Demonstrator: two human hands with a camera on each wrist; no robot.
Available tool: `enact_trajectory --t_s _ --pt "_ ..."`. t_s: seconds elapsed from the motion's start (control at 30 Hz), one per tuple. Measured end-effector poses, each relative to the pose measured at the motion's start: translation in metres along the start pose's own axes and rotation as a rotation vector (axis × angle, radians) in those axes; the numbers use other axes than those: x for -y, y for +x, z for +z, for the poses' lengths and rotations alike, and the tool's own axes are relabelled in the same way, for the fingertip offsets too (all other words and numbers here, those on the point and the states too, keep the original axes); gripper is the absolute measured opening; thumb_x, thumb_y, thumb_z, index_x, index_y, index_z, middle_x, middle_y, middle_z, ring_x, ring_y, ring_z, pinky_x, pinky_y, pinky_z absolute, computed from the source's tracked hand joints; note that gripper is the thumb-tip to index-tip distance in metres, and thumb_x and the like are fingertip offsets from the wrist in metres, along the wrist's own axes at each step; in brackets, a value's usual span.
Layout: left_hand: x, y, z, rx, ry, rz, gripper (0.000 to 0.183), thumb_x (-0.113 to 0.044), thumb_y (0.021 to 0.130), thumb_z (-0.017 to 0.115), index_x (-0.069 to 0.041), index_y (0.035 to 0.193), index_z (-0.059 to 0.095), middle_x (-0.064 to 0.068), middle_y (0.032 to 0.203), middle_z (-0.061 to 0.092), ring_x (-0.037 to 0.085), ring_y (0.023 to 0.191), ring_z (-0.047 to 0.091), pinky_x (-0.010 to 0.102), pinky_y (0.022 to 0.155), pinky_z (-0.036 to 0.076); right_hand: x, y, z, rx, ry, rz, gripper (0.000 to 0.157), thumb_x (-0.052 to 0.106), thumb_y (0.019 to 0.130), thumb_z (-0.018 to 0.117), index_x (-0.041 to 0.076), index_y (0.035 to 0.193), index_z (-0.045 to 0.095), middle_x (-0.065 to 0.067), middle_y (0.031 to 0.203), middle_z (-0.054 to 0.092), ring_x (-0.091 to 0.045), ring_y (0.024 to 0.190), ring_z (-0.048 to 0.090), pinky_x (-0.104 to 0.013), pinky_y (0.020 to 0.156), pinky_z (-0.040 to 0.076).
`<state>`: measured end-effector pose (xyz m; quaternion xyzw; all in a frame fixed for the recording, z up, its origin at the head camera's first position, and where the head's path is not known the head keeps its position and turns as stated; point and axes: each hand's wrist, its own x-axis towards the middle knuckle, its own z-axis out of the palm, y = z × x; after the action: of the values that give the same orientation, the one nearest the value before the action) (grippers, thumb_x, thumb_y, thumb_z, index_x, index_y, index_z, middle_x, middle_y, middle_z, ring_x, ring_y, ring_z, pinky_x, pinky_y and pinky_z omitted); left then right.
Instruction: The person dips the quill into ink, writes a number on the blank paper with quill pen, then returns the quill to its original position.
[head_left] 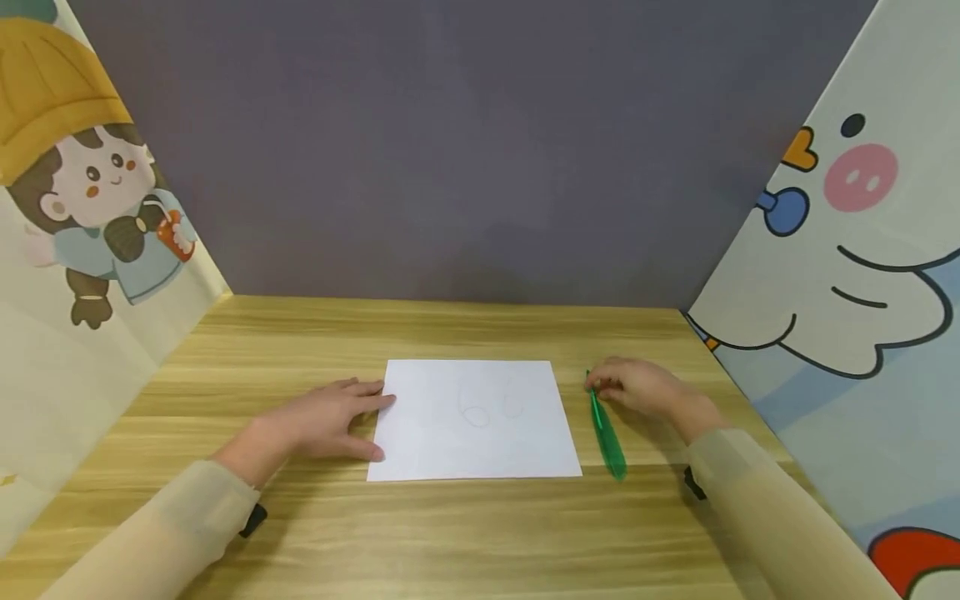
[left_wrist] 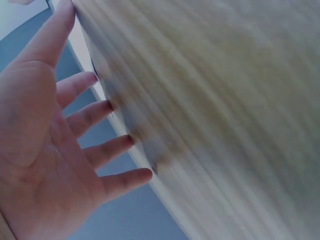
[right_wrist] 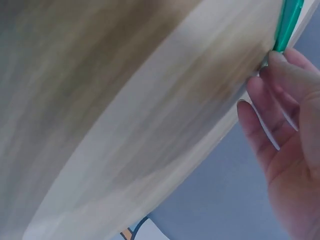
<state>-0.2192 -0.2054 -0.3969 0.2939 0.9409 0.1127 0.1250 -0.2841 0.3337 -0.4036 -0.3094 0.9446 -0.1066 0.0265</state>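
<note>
Green leaf-shaped item (head_left: 608, 437) (right grip (head_left: 641, 389) pinching); paper (head_left: 474, 423) alongside

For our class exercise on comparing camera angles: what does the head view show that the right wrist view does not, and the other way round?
Only the head view shows the left hand, the looped marks on the paper and the cartoon child.

Only the right wrist view shows the palm side of the right hand.

Both show that hand pinching the green object, plus the table and the grey wall.
</note>
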Motion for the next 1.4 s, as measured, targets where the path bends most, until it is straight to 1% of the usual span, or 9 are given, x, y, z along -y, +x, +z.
enact_trajectory --t_s 0.13,0.37,0.5,0.7,0.9,1.03,1.27,1.33,1.4 --pt "0.001 0.002 0.003 -0.015 -0.001 0.011 0.097 -0.072 0.093 0.075 -0.016 0.167 0.049 0.020 0.176 0.039 0.057 0.159 0.035 0.075 0.126 0.034 0.001 -0.005 -0.003 -0.005 -0.093 -0.025 0.020 0.013 0.103 0.077 0.026 0.118 0.082 0.008 0.116 0.076 -0.021 0.107 0.076 -0.046 0.094 0.065" --pt "0.003 0.002 0.004 -0.022 0.005 0.016 0.097 -0.073 0.093 0.074 -0.015 0.167 0.049 0.021 0.176 0.039 0.058 0.159 0.035 0.076 0.125 0.034 0.001 -0.009 -0.008 -0.075 -0.341 -0.197 0.018 0.011 0.093 0.088 0.023 0.103 0.080 0.007 0.101 0.073 -0.015 0.086 0.075 -0.038 0.075 0.066" --pt "0.004 0.002 0.005 -0.021 0.002 0.019 0.097 -0.074 0.093 0.073 -0.016 0.167 0.049 0.019 0.176 0.039 0.057 0.160 0.035 0.075 0.126 0.033 -0.001 -0.012 -0.005 -0.105 -0.343 -0.218 0.022 0.004 0.090 0.087 0.020 0.100 0.077 0.005 0.097 0.073 -0.013 0.081 0.072 -0.036 0.072 0.064" --pt "0.004 0.003 0.006 -0.021 0.000 0.019 0.096 -0.073 0.093 0.074 -0.016 0.167 0.050 0.020 0.176 0.039 0.058 0.159 0.035 0.075 0.126 0.033 -0.001 -0.013 0.000 -0.143 -0.289 -0.131 0.018 0.008 0.093 0.084 0.020 0.101 0.073 0.006 0.097 0.073 -0.006 0.076 0.062 -0.032 0.068 0.059" --pt "0.003 0.000 0.005 -0.025 -0.016 0.012 0.095 -0.071 0.093 0.075 -0.016 0.167 0.049 0.020 0.176 0.039 0.059 0.159 0.035 0.076 0.125 0.034 0.005 -0.008 0.000 -0.189 -0.185 -0.045 0.014 0.014 0.097 0.077 0.016 0.106 0.067 0.007 0.091 0.070 -0.004 0.077 0.062 -0.030 0.067 0.057" --pt "0.003 0.000 0.005 -0.017 -0.016 0.005 0.096 -0.072 0.093 0.074 -0.017 0.167 0.049 0.019 0.177 0.038 0.058 0.160 0.034 0.076 0.126 0.033 0.011 -0.007 -0.002 -0.180 -0.117 0.026 0.014 0.013 0.096 0.071 0.016 0.106 0.061 0.006 0.090 0.068 -0.008 0.079 0.062 -0.032 0.070 0.057" --pt "0.003 0.001 0.004 -0.009 -0.014 0.004 0.096 -0.073 0.093 0.073 -0.017 0.168 0.048 0.019 0.177 0.038 0.057 0.160 0.033 0.076 0.126 0.032 0.023 -0.009 -0.007 -0.202 0.268 0.218 0.011 0.014 0.098 0.069 0.013 0.104 0.060 -0.005 0.096 0.069 -0.016 0.081 0.058 -0.031 0.072 0.049" --pt "0.002 0.001 0.004 -0.012 -0.014 0.004 0.096 -0.073 0.093 0.074 -0.017 0.167 0.049 0.019 0.177 0.038 0.058 0.160 0.033 0.076 0.126 0.032 0.022 -0.008 -0.005 -0.247 0.380 0.238 0.010 0.015 0.100 0.070 0.011 0.105 0.062 -0.007 0.097 0.070 -0.014 0.081 0.059 -0.028 0.071 0.051" --pt "0.002 0.001 0.003 -0.016 -0.013 0.005 0.096 -0.072 0.093 0.074 -0.016 0.167 0.049 0.019 0.177 0.038 0.058 0.160 0.034 0.077 0.126 0.032 0.020 -0.008 -0.003 -0.292 0.514 0.198 0.012 0.012 0.103 0.070 0.005 0.112 0.065 -0.013 0.102 0.072 -0.012 0.083 0.064 -0.025 0.073 0.055"
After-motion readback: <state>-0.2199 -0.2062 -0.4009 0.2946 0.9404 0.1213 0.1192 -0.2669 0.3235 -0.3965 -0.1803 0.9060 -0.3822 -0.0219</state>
